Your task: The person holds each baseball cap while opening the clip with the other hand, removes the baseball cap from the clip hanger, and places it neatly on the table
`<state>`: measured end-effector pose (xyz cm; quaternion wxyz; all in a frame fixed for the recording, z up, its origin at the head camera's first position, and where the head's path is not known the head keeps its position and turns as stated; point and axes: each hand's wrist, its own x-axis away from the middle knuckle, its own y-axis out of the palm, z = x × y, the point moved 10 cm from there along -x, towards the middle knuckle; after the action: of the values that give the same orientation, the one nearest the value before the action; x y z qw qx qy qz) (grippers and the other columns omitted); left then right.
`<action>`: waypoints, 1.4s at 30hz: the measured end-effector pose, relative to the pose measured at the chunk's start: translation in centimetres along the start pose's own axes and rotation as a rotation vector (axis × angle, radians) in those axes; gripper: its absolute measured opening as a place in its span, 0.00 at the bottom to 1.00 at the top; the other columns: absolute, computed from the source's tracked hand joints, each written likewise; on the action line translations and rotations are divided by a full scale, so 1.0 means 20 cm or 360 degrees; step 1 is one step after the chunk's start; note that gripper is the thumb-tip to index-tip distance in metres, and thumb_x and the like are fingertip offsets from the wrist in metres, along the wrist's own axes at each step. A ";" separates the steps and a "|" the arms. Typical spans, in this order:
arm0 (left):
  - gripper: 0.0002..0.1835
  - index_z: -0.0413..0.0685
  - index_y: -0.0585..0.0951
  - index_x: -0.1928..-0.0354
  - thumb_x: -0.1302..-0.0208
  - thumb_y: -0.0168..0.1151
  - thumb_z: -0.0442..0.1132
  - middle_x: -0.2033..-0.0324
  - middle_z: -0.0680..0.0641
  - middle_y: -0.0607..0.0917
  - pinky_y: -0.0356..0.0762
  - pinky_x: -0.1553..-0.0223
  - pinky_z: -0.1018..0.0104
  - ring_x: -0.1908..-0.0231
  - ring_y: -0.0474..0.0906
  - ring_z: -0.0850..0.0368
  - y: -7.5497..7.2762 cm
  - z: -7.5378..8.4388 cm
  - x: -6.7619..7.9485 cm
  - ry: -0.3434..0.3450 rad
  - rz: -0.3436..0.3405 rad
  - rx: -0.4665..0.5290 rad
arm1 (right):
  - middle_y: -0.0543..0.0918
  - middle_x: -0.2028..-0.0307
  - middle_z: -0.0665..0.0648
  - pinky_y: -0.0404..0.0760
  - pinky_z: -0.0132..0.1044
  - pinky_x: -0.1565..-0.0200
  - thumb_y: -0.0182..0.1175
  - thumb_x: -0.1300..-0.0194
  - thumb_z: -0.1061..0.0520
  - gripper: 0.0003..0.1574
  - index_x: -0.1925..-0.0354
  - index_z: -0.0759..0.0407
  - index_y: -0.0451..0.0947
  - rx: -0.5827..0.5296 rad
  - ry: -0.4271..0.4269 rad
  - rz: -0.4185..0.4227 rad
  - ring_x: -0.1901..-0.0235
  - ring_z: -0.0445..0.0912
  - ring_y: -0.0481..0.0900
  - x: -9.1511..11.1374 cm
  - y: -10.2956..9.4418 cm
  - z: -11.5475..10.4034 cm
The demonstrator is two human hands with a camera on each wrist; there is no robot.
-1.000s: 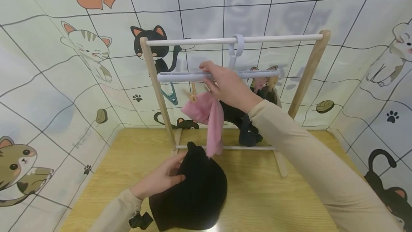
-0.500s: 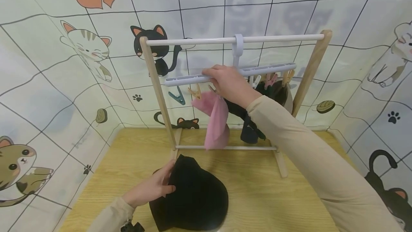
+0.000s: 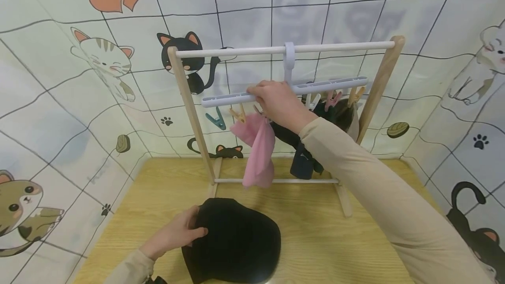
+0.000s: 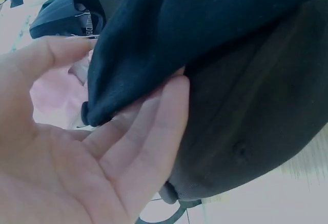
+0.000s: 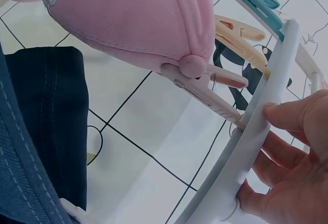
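Note:
My left hand (image 3: 177,233) holds a black cap (image 3: 240,240) by its left side, low over the table. In the left wrist view the fingers (image 4: 171,111) lie against a fold of the cap's cloth. My right hand (image 3: 278,102) grips the middle of a pale lilac clip hanger (image 3: 331,84). The hanger hooks over a white rod (image 3: 236,51) and stands at a slant. A pink cap (image 5: 138,19) hangs from a pale pink clothespin (image 5: 205,96). Farther right, a dark navy cap (image 3: 303,163) hangs, partly behind my right forearm.
A teal clothespin (image 3: 216,118) hangs at the hanger's left end beside a yellow one (image 3: 238,114). Pink and yellow clothespins hold a dark and beige item (image 3: 351,119) at the right end. The wooden rack (image 3: 185,91) stands on the wood-grain table (image 3: 335,249).
The hanger has turned and shifted right under my right hand, and the hanging caps have swung. My left hand has moved left and down, with the black cap's top tipping lower.

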<state>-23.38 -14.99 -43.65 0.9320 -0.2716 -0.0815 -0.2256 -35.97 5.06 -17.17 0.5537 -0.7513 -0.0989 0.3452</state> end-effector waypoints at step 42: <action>0.12 0.42 0.77 0.62 0.38 0.65 0.43 0.65 0.43 0.84 0.79 0.61 0.55 0.65 0.83 0.50 -0.24 0.75 -0.22 0.0538 0.0557 -0.0836 | 0.82 0.65 0.55 0.75 0.43 0.62 0.55 0.35 0.69 0.18 0.53 0.54 0.83 0.0200 0.0199 -0.0161 0.63 0.50 0.78 -0.12 0.06 -0.11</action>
<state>-29.95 -8.68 -29.98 0.8552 -0.4707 0.1825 -0.1176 -36.61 1.74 -17.02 0.6216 -0.7292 -0.0800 0.2748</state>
